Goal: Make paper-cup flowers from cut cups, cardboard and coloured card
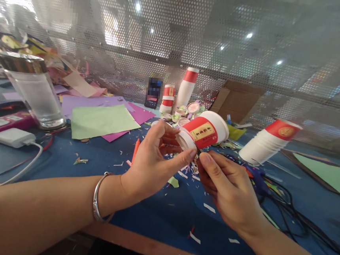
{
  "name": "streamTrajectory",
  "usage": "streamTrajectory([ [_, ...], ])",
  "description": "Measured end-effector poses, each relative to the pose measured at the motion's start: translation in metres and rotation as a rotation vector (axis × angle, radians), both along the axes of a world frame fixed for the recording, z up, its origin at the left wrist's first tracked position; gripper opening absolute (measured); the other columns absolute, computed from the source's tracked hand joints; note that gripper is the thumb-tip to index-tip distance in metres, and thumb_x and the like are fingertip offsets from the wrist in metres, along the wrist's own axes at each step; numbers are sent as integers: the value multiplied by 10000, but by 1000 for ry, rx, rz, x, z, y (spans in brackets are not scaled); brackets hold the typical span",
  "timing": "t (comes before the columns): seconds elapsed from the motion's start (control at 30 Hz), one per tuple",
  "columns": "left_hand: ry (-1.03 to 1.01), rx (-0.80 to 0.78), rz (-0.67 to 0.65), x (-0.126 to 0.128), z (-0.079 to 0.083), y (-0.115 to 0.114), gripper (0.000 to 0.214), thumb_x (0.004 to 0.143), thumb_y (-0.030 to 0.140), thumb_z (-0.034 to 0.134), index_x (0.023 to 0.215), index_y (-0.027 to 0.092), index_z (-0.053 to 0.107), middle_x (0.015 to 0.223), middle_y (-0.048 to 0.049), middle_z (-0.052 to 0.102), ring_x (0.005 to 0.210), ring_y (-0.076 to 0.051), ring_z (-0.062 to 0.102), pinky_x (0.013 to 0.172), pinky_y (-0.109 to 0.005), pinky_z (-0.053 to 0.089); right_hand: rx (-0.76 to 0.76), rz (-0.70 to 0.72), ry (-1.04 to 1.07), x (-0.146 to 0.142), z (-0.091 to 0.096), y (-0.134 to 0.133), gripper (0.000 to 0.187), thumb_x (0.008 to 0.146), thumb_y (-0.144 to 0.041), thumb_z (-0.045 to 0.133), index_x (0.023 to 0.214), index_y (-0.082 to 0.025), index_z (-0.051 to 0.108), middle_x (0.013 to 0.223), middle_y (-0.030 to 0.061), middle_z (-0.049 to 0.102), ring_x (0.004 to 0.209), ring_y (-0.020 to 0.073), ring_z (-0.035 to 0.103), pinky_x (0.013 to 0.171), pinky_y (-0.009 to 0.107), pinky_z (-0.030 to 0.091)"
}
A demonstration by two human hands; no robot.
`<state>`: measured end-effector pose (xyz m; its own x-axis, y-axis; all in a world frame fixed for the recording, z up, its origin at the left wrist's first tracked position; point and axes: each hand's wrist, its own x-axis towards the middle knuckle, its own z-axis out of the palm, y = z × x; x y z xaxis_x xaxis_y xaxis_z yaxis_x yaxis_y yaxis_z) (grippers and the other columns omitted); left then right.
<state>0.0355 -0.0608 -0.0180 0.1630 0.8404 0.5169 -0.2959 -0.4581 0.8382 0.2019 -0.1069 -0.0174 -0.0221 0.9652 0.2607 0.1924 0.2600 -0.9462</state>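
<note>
as left hand (150, 165) holds cup (203, 131), right hand (230, 188) pinches something dark (198, 151).

Dark tool (198, 150) sits mostly hidden in right hand (227, 188), fine print on paper cup (203, 132) too small to read, smartphone (152, 94) display blurred, green sheet (329, 173) cut off at right, person (80, 28) blurred behind perforated screen (154, 35)

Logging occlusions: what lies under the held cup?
Paper scraps on the blue tabletop show beneath the cup. The left hand and right hand hide whatever is behind them.
</note>
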Motion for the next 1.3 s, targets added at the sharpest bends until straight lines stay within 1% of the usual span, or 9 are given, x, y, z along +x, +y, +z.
streamTrajectory([
  [0.1,3,-37,-1,1,0,-2,384,777,297,828,968,215,505,935,-17,669,869,-145,682,763,-284,614,-12,14,33,-1,0,0,446,950,-574,617,695,-220,525,608,-40,341,512,102,281,440,293,184],
  [0.23,21,-63,8,2,-1,-5,364,790,302,820,934,214,498,910,-16,655,854,-138,660,709,-253,597,-20,29,38,0,0,1,425,958,-550,619,708,-219,527,616,-39,360,519,100,294,453,292,189],
  [0.47,27,16,35,2,-1,-6,370,792,306,809,965,221,493,1004,-38,629,906,-170,671,754,-323,633,-6,26,32,-1,0,-1,468,955,-566,614,676,-218,473,622,-43,321,524,101,259,447,291,173],
  [0.67,102,80,87,1,-3,-5,343,780,300,812,958,217,530,998,-31,597,904,-167,673,790,-328,646,1,33,33,-1,-1,-1,454,957,-557,616,689,-219,474,635,-45,306,534,102,250,443,282,168],
  [0.87,101,70,84,0,-2,-3,349,781,308,813,959,214,527,996,-34,612,894,-164,667,769,-320,641,1,13,18,-1,-2,1,453,949,-570,620,692,-218,497,628,-44,325,531,103,261,438,283,174],
  [0.97,95,56,56,0,-3,-2,355,785,320,816,962,212,528,1012,-39,616,875,-160,673,764,-321,639,-21,23,41,-1,-2,1,435,950,-566,622,712,-217,517,628,-46,332,527,100,260,439,281,171],
  [1.07,101,64,48,0,-5,-2,346,783,296,821,957,210,535,1013,-42,601,871,-160,676,756,-314,642,-34,35,59,-2,-2,0,419,948,-558,630,720,-217,544,629,-45,341,522,96,265,435,280,167],
  [1.2,114,137,92,0,-8,-2,335,788,276,817,985,207,555,1038,-42,558,890,-156,670,795,-316,651,-18,42,42,-2,0,-2,421,945,-568,626,716,-220,569,625,-42,338,514,100,256,427,288,166],
  [1.3,122,214,141,0,-9,-2,323,794,277,812,986,209,561,1056,-44,548,888,-149,655,822,-320,650,-9,31,25,-2,0,-2,456,940,-581,624,681,-220,523,612,-43,326,506,102,258,424,289,170],
])
